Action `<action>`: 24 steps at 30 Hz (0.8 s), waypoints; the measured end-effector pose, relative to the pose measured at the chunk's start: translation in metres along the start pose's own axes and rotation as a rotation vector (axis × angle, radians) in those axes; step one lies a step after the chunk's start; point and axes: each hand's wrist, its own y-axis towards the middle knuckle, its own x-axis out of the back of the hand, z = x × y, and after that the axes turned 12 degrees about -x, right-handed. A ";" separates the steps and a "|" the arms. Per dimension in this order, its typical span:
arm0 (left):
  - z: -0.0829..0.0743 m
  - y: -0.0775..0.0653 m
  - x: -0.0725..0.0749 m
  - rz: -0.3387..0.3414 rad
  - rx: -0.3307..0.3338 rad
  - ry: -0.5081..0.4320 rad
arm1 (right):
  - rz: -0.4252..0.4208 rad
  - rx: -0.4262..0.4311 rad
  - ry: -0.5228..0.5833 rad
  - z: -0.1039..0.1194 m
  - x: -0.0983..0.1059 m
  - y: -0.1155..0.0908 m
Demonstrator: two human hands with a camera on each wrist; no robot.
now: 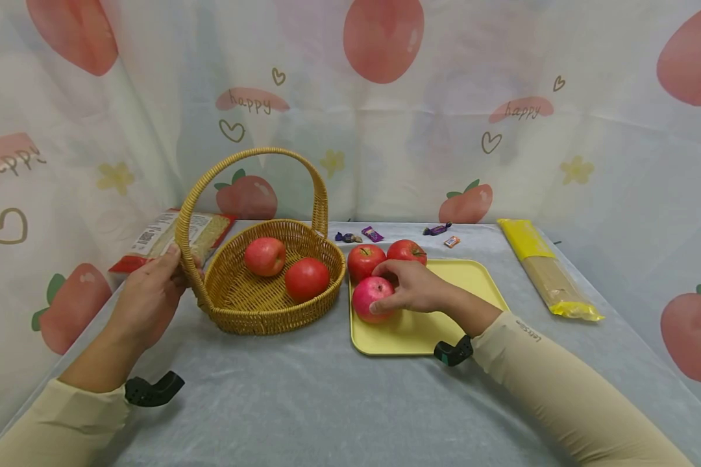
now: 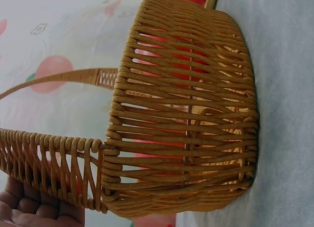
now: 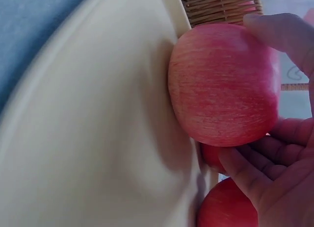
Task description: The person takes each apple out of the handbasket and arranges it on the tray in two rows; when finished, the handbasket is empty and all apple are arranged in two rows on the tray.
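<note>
My left hand (image 1: 152,292) grips the handle of the wicker basket (image 1: 269,322) on its left side. Inside the basket lie two red apples, one apple (image 1: 265,257) farther back and another apple (image 1: 307,280) nearer the front right. My right hand (image 1: 415,285) holds a pinkish-red apple (image 1: 374,298) at the left of the yellow tray (image 1: 397,340), thumb on one side and fingers on the other. In the right wrist view this apple (image 3: 223,85) is close over the tray's surface. Just behind it are two more apples, a left one (image 1: 365,261) and a right one (image 1: 407,251).
A bag of grain (image 1: 210,237) with red edges lies behind the basket at the left. Several small wrapped candies (image 1: 372,234) are scattered at the back. A long yellow-ended packet (image 1: 552,272) lies right of the tray. A printed curtain (image 1: 409,149) hangs behind the table.
</note>
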 end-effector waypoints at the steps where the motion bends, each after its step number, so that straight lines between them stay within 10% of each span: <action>1: 0.000 0.000 0.000 0.001 -0.002 -0.001 | -0.002 0.003 -0.001 0.001 0.001 0.000; 24: 0.001 0.000 0.001 0.014 -0.007 -0.009 | 0.023 0.096 0.053 0.033 0.034 0.021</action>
